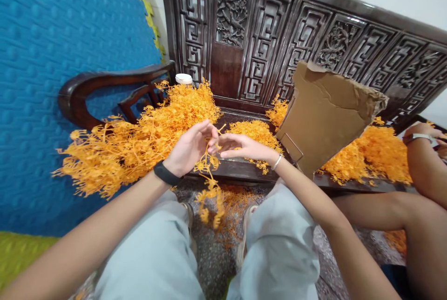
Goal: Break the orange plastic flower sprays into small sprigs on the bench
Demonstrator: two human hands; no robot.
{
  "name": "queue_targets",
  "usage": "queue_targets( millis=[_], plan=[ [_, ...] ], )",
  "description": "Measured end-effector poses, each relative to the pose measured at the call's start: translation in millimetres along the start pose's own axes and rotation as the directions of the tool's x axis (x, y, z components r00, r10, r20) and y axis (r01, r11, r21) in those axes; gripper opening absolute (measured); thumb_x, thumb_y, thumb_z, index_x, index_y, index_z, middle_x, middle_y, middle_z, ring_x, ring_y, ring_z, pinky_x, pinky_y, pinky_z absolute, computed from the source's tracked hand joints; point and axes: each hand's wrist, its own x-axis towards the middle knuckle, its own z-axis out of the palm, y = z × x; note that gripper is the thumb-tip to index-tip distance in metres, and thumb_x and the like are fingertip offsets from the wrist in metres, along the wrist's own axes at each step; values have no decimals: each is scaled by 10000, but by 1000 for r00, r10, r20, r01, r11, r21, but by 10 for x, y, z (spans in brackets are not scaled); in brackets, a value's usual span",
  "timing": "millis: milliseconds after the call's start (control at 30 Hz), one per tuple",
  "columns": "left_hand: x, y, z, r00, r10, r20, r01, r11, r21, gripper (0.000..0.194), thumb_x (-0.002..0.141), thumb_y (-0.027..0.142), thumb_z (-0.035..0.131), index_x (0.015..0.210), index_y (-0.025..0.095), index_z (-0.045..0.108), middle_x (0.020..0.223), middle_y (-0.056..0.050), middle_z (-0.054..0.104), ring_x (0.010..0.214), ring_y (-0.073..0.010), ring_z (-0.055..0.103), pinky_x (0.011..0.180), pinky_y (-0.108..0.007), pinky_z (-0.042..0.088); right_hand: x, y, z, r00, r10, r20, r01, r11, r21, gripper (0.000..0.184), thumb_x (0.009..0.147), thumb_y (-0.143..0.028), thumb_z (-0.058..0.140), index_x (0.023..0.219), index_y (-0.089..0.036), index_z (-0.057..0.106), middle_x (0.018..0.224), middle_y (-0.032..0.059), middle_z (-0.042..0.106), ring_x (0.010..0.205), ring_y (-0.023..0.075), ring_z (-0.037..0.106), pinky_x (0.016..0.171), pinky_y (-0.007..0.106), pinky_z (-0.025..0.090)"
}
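An orange plastic sprig (pixel 211 183) with thin branching stems hangs between my hands, its lower end dangling above the floor. My left hand (pixel 192 145), with a black wristband, has its fingers curled round the sprig's upper stem. My right hand (pixel 244 146), wearing a bracelet, meets it there with bent fingertips at the same stem. Just left of my hands lies a large heap of similar orange sprigs (pixel 139 142). Behind my right hand is a smaller orange pile (pixel 256 135) on the dark wooden bench (pixel 237 170).
A torn cardboard piece (pixel 324 114) leans upright on the bench to the right. Past it are more orange sprigs (pixel 377 151) and another person's arm (pixel 424 160). A white lid (pixel 183 78) shows behind the left heap. Orange scraps (pixel 232 211) litter the floor.
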Motion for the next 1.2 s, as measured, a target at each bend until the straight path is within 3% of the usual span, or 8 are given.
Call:
queue_targets(
  millis=[100, 333, 433, 533, 633, 800, 1000, 1200],
  plan=[
    [9, 21, -41, 1000, -4, -18, 4, 1000, -6, 336, 839, 410, 403, 608, 175, 474, 527, 35, 380, 484, -81, 392, 529, -234, 373, 160, 209, 58, 993, 34, -110, -35, 999, -9, 441, 767, -250, 639, 1184, -198, 505, 1142, 64, 580, 1017, 147, 547, 893, 328, 457],
    [-9, 31, -130, 995, -80, -51, 79, 997, -18, 417, 860, 400, 353, 519, 168, 419, 429, 40, 322, 393, -63, 322, 432, -208, 286, 394, 602, 248, 991, 131, 38, -120, 970, -212, 173, 732, -156, 646, 904, -134, 648, 710, -14, 577, 658, 88, 508, 694, 254, 450],
    [-19, -8, -199, 985, -141, -101, 152, 982, 112, 408, 847, 409, 396, 532, 157, 457, 419, 50, 330, 337, -37, 246, 383, -197, 199, 407, 566, 200, 997, 28, 69, -7, 956, -292, 107, 720, -91, 633, 808, -142, 665, 757, 3, 572, 718, 98, 520, 709, 246, 440],
    [-29, -73, -271, 972, -160, -173, 202, 943, 263, 332, 813, 415, 485, 636, 139, 535, 463, 63, 362, 327, -8, 207, 377, -188, 132, 367, 459, 59, 995, -80, -56, 58, 947, -315, 59, 736, -107, 621, 773, -142, 652, 822, 23, 572, 779, 112, 536, 733, 257, 444],
    [-38, -129, -328, 968, -141, -206, 205, 919, 338, 284, 771, 427, 557, 842, 153, 580, 533, 68, 405, 350, 0, 231, 386, -177, 136, 303, 374, -66, 993, -45, -107, 22, 979, -201, 72, 769, -200, 612, 808, -143, 632, 793, 18, 594, 712, 105, 554, 703, 261, 459],
    [-21, -156, -357, 968, -215, -126, 249, 815, 524, 564, 668, 443, 681, 1127, 170, 500, 521, 79, 456, 384, -36, 311, 398, -182, 221, 229, 309, -73, 989, -32, -145, 25, 998, -49, 133, 749, -247, 640, 839, -150, 624, 812, 11, 589, 696, 102, 559, 684, 270, 473],
    [50, -185, -290, 957, -290, 25, 176, 642, 746, 416, 718, 488, 605, 928, 129, 594, 420, 82, 378, 366, -47, 300, 385, -196, 200, 142, 191, 12, 962, -154, -224, 141, 987, -75, 216, 719, -227, 677, 918, -176, 610, 902, 15, 546, 814, 118, 537, 749, 283, 478],
    [110, -194, -272, 985, -170, 8, 114, 691, 714, 364, 743, 473, 573, 878, 136, 609, 432, 84, 317, 385, -47, 261, 396, -200, 177, 7, 103, -61, 924, -219, -314, 170, 970, -176, 188, 755, -217, 647, 939, -185, 629, 958, 36, 536, 808, 120, 542, 777, 301, 480]
  ],
)
